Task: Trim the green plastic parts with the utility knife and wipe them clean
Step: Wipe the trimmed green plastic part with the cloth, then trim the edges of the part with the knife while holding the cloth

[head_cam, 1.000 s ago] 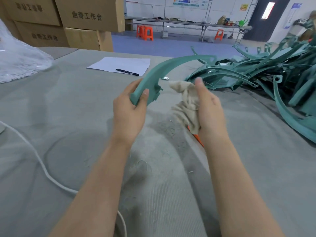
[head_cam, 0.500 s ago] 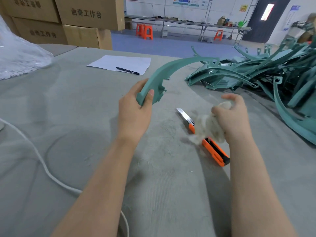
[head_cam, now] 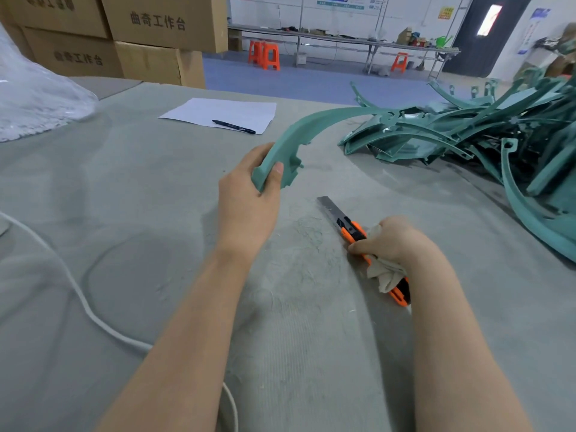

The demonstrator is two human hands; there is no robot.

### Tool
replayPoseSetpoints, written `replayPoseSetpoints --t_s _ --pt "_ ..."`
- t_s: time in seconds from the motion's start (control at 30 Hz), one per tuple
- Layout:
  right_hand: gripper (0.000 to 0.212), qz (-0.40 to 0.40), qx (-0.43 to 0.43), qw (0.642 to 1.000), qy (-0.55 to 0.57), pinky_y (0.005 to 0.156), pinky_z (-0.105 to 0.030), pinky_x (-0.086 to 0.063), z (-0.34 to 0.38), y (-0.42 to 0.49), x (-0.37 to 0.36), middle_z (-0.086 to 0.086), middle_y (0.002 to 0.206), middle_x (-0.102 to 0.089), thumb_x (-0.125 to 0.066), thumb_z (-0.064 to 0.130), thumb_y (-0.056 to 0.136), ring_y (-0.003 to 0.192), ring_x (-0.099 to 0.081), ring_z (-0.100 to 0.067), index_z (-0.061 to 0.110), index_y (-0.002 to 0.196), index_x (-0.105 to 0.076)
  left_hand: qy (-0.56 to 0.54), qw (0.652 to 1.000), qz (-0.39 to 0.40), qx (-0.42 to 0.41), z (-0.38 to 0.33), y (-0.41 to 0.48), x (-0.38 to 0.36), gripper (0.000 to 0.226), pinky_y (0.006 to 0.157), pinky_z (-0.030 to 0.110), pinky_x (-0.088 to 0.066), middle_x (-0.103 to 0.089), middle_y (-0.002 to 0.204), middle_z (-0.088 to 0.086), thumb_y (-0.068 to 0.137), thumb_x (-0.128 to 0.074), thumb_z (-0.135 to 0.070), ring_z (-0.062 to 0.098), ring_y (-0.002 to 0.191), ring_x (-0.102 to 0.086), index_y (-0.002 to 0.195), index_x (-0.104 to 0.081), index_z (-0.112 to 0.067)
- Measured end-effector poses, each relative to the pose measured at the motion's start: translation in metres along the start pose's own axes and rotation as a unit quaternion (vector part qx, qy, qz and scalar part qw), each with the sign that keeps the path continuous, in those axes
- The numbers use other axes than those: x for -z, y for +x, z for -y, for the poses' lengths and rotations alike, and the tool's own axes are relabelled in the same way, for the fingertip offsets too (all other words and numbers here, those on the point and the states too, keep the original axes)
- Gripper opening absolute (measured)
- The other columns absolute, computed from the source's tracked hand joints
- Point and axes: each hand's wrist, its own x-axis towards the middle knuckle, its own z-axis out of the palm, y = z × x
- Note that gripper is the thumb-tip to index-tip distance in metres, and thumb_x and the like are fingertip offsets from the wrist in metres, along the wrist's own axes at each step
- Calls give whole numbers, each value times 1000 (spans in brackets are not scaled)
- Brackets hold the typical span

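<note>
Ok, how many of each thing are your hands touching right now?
green plastic part: 1
utility knife: 1
cloth: 1
Total: 3

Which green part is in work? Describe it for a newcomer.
On the grey table, left of the heap of green parts, one curved green strip arcs up. Unlike the heaped ones, the left hand grips its near end.

Bare left forearm, bare right forearm, bare left grip with short thumbnail, bare right grip
</note>
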Motion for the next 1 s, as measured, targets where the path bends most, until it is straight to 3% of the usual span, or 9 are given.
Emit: replayPoseSetpoints --t_s 0.07,0.13,0.23,0.37,0.5,0.63,0.8,0.9,1.0 --pt "43 -56 37 997 -24 55 -21 -44 -1 5 -3 -5 75 -68 -77 33 80 66 -64 -17 3 105 -60 0 1000 -4 1 0 0 1 22 69 1 -38 -58 81 -34 94 -56 -10 -17 75 -55 106 -64 -26" --pt "59 -161 78 984 25 77 -32 -45 0 9 0 -14 113 -64 -75 34 81 99 -60 -30 8 129 -51 0 1000 -13 2 0 1 1 21 69 1 -39 -58 80 -32 94 -56 -10 -16 75 -55 108 -65 -24" --pt "39 -292 134 941 102 78 -36 -45 0 11 3 -11 104 -64 -70 31 86 95 -57 -31 15 119 -57 1 1000 -27 2 -1 1 2 22 69 1 -38 -58 82 -31 94 -55 -11 -15 75 -55 110 -65 -22" --pt "33 -99 68 990 -76 74 -34 -47 -4 18 -5 -12 100 -64 -64 35 91 94 -62 -33 19 120 -62 4 999 -35 -2 -2 1 2 22 70 0 -37 -56 84 -33 94 -55 -9 -19 75 -53 110 -65 -21" --pt "28 -199 87 975 -38 71 -35 -45 -5 22 -2 -17 106 -64 -63 33 90 88 -60 -34 22 116 -62 6 999 -33 -2 -1 1 2 22 69 -1 -37 -56 82 -33 95 -55 -9 -19 75 -54 109 -64 -23" --pt "29 -108 58 988 -91 79 -37 -51 -6 22 -7 -13 103 -68 -64 33 90 96 -62 -34 17 114 -63 15 999 -30 -3 -1 2 1 23 68 0 -37 -55 80 -34 94 -55 -9 -17 73 -53 112 -66 -19" --pt "19 -215 183 953 108 76 -35 -50 -2 6 5 -7 88 -65 -64 25 90 87 -62 -30 17 108 -63 23 1000 -14 1 3 2 2 22 68 2 -39 -57 78 -34 95 -55 -11 -16 73 -53 111 -66 -22" --pt "13 -106 283 909 287 60 -28 -55 6 -18 9 -7 83 -62 -65 15 91 72 -63 -24 16 104 -63 29 1000 -3 2 5 2 2 24 70 2 -39 -58 82 -31 95 -55 -11 -14 75 -54 114 -66 -19" --pt "36 -13 334 864 377 55 -23 -54 14 -34 11 4 78 -63 -65 13 90 60 -64 -18 35 118 -57 34 999 0 -1 7 3 2 24 72 1 -38 -57 85 -32 95 -54 -11 -14 78 -54 115 -66 -19"
